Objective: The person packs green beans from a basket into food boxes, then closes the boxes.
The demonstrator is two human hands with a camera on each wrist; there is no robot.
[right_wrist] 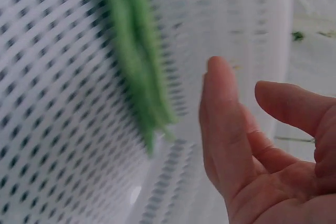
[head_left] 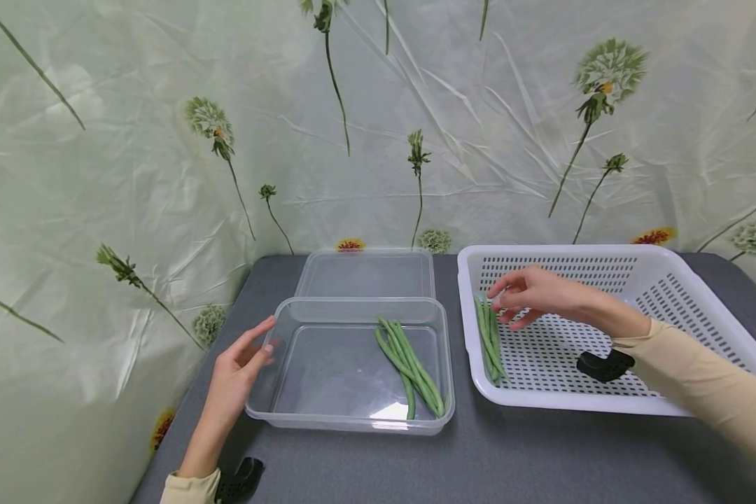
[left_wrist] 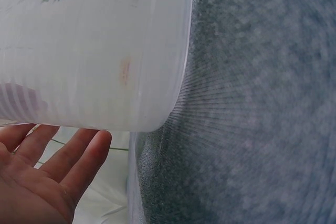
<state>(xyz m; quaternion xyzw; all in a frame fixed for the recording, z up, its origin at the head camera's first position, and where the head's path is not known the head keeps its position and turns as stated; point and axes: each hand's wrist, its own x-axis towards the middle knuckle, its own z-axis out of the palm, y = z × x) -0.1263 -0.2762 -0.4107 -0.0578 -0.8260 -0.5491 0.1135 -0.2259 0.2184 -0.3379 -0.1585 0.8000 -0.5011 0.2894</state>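
A clear plastic container [head_left: 327,423] stands in the middle of the table with several green beans [head_left: 409,367] lying along its right side. My left hand [head_left: 233,378] is at its left wall, thumb by the rim and fingers extended along the outside; the left wrist view shows those fingers at the container's side [left_wrist: 100,51]. Over the left part of a white perforated basket [head_left: 573,402] hovers my right hand [head_left: 535,297], fingers loosely bent and holding nothing. Below its fingertips, a small bunch of green beans [head_left: 488,343] lies against the basket's left wall, blurred in the right wrist view [right_wrist: 134,51].
Behind the container lies a clear lid [head_left: 368,273], flat on the grey table [head_left: 365,469]. A plastic sheet printed with dandelions [head_left: 353,189] hangs at the back and left. A narrow strip of table separates container and basket. Black wrist straps [head_left: 605,365] show on both arms.
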